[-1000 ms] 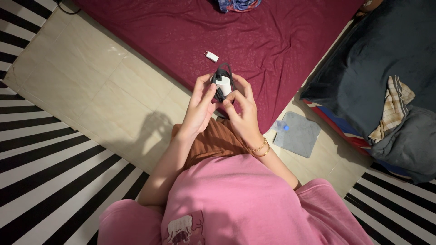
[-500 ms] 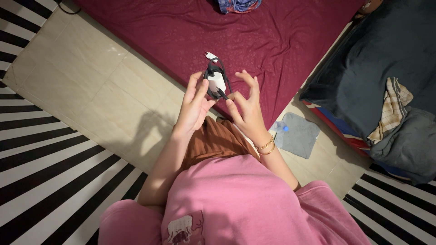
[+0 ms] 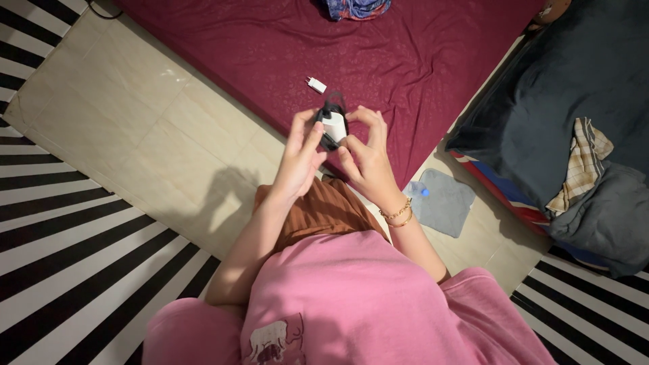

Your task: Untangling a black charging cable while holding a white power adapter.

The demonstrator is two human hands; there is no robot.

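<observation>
the left hand (image 3: pixel 302 155) and the right hand (image 3: pixel 365 157) meet above the edge of the maroon mattress (image 3: pixel 378 54), holding a white charger block (image 3: pixel 334 126) wrapped in a black cable (image 3: pixel 330 108) between them. the left fingers (image 3: pixel 305 130) lie nearly straight, pressed along the block's left side. the right fingers (image 3: pixel 368 120) curl over its right side, thumb pinching near its lower end. a small white plug adapter (image 3: pixel 315 85) lies on the mattress just beyond. a grey cloth (image 3: pixel 443 201) sits on the tiled floor (image 3: pixel 122 128).
</observation>
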